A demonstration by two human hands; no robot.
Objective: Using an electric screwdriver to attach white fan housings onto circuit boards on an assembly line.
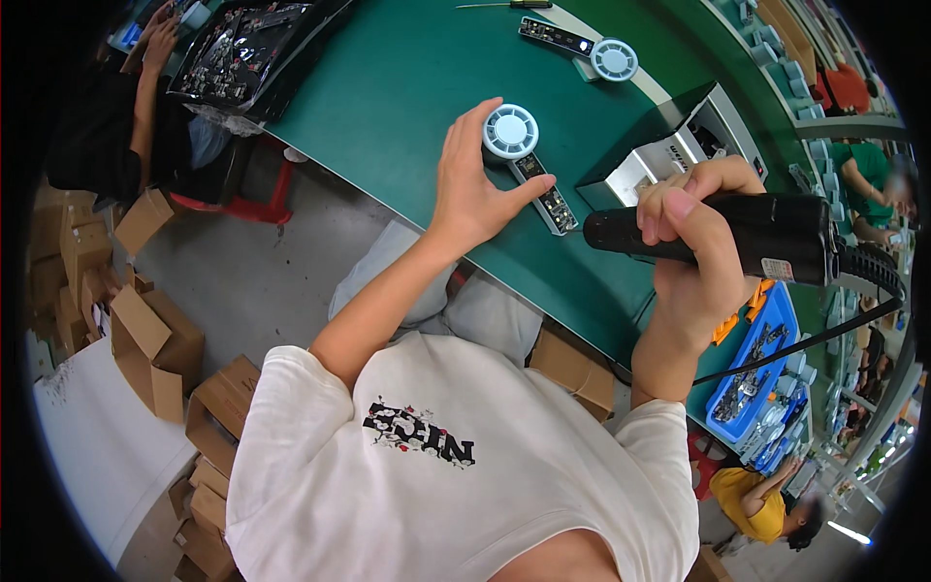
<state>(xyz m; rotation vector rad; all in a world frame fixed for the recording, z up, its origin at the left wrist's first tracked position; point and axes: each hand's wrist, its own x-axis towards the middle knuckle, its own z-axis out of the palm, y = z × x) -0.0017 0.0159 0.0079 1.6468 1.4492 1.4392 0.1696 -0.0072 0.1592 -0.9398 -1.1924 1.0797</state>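
Observation:
A small handheld fan [510, 131] with a round pale-blue head lies on the green table, a circuit board showing in its uncovered handle. My left hand [470, 194] grips it, with the fingers at the head and the thumb on the handle. In my right hand [706, 228] is a black electric screwdriver [776, 233], held nearly level, its cord running off to the right. Its tip points left at the handle's lower end; whether it touches cannot be made out. Just beyond my right hand stands a silver-and-black box [669, 160] with an opening on top.
A second fan [614, 60] with a lit board lies farther back, near a yellow-handled screwdriver [516, 5]. At the far left sits a black tray [276, 92] of small parts. A blue bin [790, 325] with dark parts is at right. Cardboard boxes [160, 330] cover the floor; co-workers sit nearby.

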